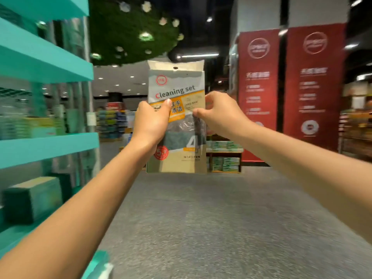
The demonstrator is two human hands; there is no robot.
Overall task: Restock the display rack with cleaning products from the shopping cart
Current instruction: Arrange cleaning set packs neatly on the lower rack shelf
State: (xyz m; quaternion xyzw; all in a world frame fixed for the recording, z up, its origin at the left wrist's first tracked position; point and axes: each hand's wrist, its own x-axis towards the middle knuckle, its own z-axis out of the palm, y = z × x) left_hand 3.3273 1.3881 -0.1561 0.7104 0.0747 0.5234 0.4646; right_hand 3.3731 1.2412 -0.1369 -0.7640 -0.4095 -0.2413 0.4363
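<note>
- Both forearms reach forward over the grey floor; the teal display rack stands at the left.
- The left hand clamps the cleaning set pack, held upright in mid-air, by its left edge.
- The right hand pinches its right edge.
- The pack looks light, floppy and slippery; a hold near the stiffer top card seems best.

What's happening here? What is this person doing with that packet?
A person is holding up a flat packet labelled "Cleaning set" in front of them with both hands. The left hand grips its left edge, thumb across the front, and the right hand pinches the right edge. The packet is upright, in mid-air, not yet on any shelf. The teal display rack stands to the left. The shopping cart is not in view.
</note>
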